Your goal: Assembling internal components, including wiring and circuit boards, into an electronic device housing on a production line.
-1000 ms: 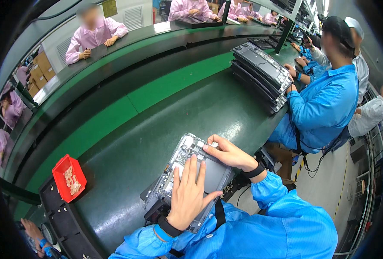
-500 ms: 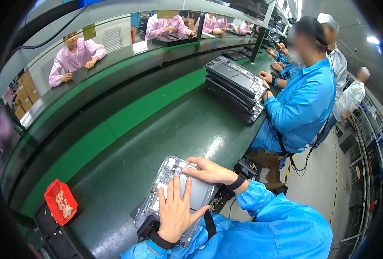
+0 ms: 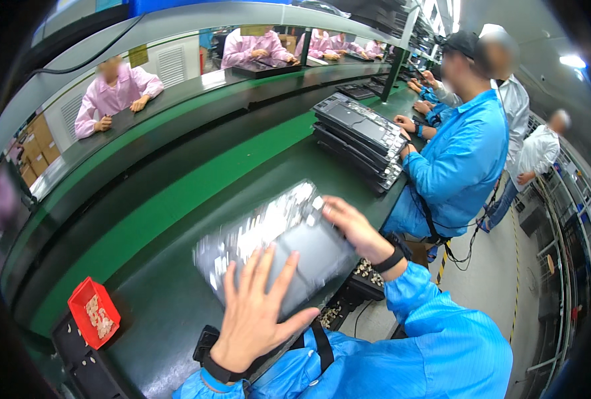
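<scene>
An opened tablet (image 3: 317,256), blurred by motion, shows a bare circuit board along its far side and a wide grey battery nearer me. My left hand (image 3: 259,302) lies against its near left part, fingers spread out and flat on the surface. At its far right corner, my right hand (image 3: 359,233) grips the edge; the fingers beneath are hidden. Dark wristbands circle both my wrists, over blue sleeves.
At the left, a red bin (image 3: 94,312) of small pale pieces stands by a black tray (image 3: 82,359). Farther up the green bench (image 3: 169,266), a stack of opened tablets (image 3: 359,136) sits before a co-worker (image 3: 462,153) in blue. Pink-clad people work across the bench.
The tablet has moved away from me and turned clockwise. My right hand has gone right and away with its corner; my left hand has shifted slightly and stays spread on it.
</scene>
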{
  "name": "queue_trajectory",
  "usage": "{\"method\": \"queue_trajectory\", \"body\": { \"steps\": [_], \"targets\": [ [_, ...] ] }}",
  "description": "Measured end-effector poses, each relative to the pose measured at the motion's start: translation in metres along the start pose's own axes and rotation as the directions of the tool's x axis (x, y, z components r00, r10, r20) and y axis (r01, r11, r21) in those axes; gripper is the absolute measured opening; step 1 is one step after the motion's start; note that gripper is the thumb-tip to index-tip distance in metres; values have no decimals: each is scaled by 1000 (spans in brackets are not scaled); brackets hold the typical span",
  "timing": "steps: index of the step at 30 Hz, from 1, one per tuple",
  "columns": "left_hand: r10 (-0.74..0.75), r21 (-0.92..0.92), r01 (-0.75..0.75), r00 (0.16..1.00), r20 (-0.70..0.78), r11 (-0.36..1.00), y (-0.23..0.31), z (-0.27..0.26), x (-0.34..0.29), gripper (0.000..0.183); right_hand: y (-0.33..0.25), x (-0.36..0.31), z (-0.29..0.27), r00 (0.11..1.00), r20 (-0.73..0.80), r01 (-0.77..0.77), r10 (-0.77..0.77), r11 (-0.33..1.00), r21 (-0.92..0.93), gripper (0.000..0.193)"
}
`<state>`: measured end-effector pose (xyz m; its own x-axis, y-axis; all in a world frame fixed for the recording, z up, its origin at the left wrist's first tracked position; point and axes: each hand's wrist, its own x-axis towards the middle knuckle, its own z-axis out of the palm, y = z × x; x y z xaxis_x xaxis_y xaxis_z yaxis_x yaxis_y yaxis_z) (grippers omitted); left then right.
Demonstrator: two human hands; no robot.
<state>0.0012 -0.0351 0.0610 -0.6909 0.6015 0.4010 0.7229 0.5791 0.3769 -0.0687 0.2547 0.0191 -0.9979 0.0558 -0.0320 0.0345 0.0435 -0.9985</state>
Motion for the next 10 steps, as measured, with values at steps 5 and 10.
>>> {"method": "queue_trajectory", "body": {
  "steps": [5, 10],
  "targets": [
    [-72, 93, 80, 993, -89, 992, -24, 23, -2, 72, -24, 74, -72, 913, -368, 306, -175, 891, 334, 38],
    [-162, 100, 158, 986, 39, 982, -72, 94, -21, 72, -73, 135, -124, 883, -458, 350, -107, 800, 488, 40]
  ]
}}
